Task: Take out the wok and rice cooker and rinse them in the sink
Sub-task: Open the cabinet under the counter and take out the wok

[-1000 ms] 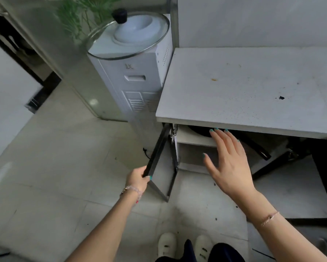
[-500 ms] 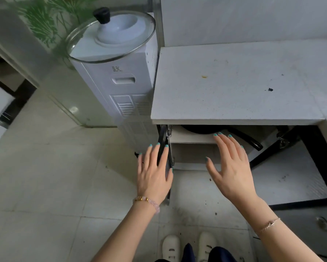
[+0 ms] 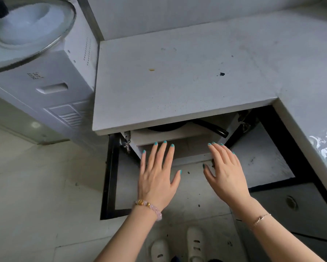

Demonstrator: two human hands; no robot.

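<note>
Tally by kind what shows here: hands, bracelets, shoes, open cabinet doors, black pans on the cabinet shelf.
Hands: 2, left hand, right hand
Bracelets: 2, bead bracelet, chain bracelet
Shoes: 2, left shoe, right shoe
Open cabinet doors: 2, left door, right door
Pans: 1, wok
Total: 9

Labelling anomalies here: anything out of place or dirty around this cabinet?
Yes. A glass pot lid sits on the water dispenser, an odd spot. The countertop has a yellow speck and a dark mark. The handle of the wok sticks out past the shelf.
</note>
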